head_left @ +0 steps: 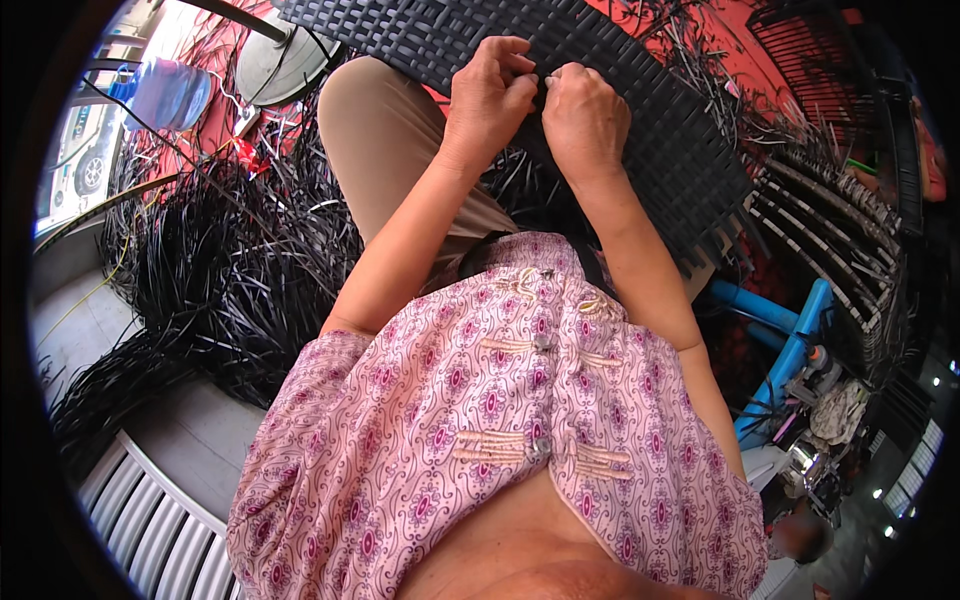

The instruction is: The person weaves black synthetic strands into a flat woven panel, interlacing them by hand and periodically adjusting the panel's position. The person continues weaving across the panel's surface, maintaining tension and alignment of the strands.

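A black woven panel (pixel 670 130) of flat plastic strips lies slantwise in front of me, across my lap. My left hand (pixel 490 95) is over its near edge, thumb and fingers curled into a pinch. Close beside it, my right hand (pixel 585 115) is closed with its knuckles up, at the same part of the weave. The fingertips of both hands nearly meet. Whatever lies between them is too small or hidden to name; it may be a dark strip.
A big heap of loose black strips (pixel 260 290) spreads at my left. Beyond it are a round grey base with a pole (pixel 285 60) and a blue water jug (pixel 170 95). At right stand a blue frame (pixel 785 350) and stacked woven pieces (pixel 825 235). A white slatted seat (pixel 150 520) is lower left.
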Available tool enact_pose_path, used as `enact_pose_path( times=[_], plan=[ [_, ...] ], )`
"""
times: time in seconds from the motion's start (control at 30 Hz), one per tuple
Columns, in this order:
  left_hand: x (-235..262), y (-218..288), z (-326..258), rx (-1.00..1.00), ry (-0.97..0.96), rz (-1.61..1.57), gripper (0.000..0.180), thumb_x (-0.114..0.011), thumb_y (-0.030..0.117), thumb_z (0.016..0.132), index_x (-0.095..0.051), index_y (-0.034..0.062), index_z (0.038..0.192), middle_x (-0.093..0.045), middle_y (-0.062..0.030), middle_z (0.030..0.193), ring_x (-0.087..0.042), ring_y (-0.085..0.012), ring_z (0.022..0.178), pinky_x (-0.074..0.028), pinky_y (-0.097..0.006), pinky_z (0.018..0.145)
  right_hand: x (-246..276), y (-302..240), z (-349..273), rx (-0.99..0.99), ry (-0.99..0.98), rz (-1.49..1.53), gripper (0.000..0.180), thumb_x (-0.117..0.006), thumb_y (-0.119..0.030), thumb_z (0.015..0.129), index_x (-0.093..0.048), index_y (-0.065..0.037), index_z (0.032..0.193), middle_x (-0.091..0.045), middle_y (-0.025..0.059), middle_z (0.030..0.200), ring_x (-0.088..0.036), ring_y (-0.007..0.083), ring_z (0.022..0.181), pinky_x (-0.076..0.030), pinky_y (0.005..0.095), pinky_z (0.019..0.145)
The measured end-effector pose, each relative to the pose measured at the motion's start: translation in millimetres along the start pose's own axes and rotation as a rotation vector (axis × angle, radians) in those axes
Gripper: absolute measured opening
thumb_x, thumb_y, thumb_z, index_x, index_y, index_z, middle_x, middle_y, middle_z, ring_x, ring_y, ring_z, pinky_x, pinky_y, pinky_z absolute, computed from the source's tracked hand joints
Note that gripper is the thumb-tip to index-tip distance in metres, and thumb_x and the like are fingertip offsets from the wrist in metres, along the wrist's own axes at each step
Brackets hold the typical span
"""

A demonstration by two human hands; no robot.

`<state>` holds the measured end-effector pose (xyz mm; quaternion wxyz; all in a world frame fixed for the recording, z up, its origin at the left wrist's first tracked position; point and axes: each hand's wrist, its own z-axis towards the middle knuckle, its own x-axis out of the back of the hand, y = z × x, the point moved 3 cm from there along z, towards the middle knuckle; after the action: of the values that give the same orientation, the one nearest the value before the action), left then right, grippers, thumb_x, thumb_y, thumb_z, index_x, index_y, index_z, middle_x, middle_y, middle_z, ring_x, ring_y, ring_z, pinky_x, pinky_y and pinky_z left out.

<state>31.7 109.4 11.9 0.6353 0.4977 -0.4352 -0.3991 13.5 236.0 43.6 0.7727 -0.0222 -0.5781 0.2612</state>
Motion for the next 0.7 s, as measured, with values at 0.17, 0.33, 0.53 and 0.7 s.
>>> enact_pose_path(
  times=[0.17,0.33,0.53,0.7],
  plan=[
    [4,-1,3,0.107,-0.047,-0.183,0.036,-0.068,-0.004,0.087,-0.060,-0.0011,0.123,-0.069,-0.0088,0.103,-0.065,-0.0101,0.074,-0.057,-0.024,0.064,-1,0,0,0.015,0.021,-0.001,0.014,-0.065,-0.015,0.091,-0.065,-0.003,0.085,-0.071,0.0167,0.085,-0.073,0.0347,0.074,-0.059,0.0459,0.068],
    [2,-3,-2,0.093,0.025,-0.165,0.035,-0.069,-0.003,0.087,-0.061,-0.0007,0.121,-0.069,-0.0088,0.103,-0.067,-0.0109,0.079,-0.059,-0.025,0.066,-6,-2,1,0.010,0.007,-0.048,0.015,-0.064,-0.015,0.091,-0.065,-0.002,0.085,-0.071,0.0183,0.085,-0.073,0.0362,0.075,-0.059,0.0459,0.067],
    [-1,6,2,0.042,0.070,-0.039,0.030,-0.069,-0.002,0.086,-0.063,-0.0008,0.116,-0.072,-0.0082,0.098,-0.070,-0.0114,0.084,-0.061,-0.026,0.070,-7,1,2,-0.009,0.001,-0.027,0.021,-0.064,-0.021,0.095,-0.068,-0.002,0.087,-0.072,0.0184,0.086,-0.071,0.0386,0.077,-0.057,0.0478,0.069],
    [2,-2,9,-0.065,0.065,0.119,0.028,-0.068,-0.001,0.086,-0.063,-0.0013,0.114,-0.073,-0.0080,0.093,-0.071,-0.0112,0.085,-0.060,-0.027,0.075,-8,1,0,-0.015,-0.001,0.012,0.019,-0.064,-0.021,0.095,-0.069,-0.003,0.090,-0.073,0.0171,0.089,-0.071,0.0379,0.079,-0.057,0.0473,0.071]
  ],
)
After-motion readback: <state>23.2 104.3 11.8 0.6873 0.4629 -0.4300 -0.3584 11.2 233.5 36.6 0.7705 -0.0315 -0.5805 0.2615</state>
